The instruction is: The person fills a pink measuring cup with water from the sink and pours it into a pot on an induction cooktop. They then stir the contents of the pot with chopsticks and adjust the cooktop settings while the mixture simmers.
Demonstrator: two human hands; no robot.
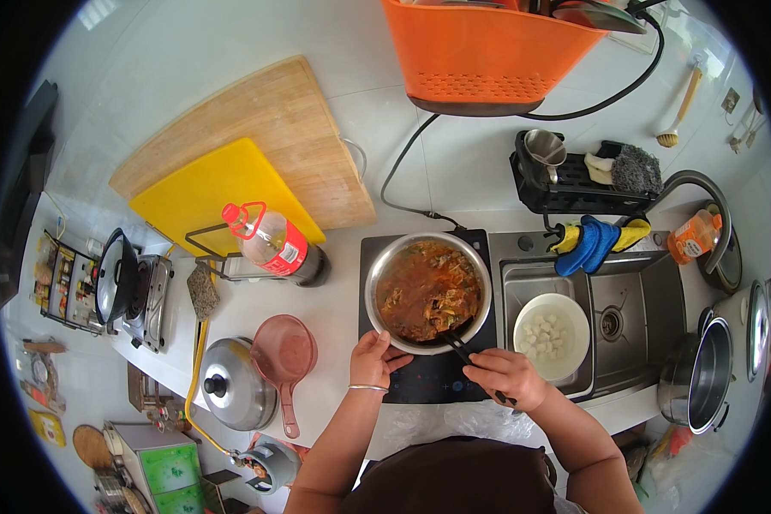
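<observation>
A round steel pot point(371, 307) of reddish stew point(417, 289) with chunks of food stands on a black induction cooktop point(424, 379). My left hand point(374, 361) holds the near left rim of the pot, thumb on top and fingers against its side. In my right hand point(504, 378) are black chopsticks point(456, 345), their tips dipped in the stew near the pot's front edge. To the right, a white bowl point(552, 366) with pale cubes in liquid rests in the left sink basin.
Left of the cooktop stand a cola bottle point(283, 247), a pink plastic ladle point(285, 352) and a domed steel lid point(234, 385). A double steel sink point(655, 302) with a curved faucet point(713, 193) is at the right, beside a deep steel pot point(687, 379). An orange utensil holder point(488, 58) hangs above.
</observation>
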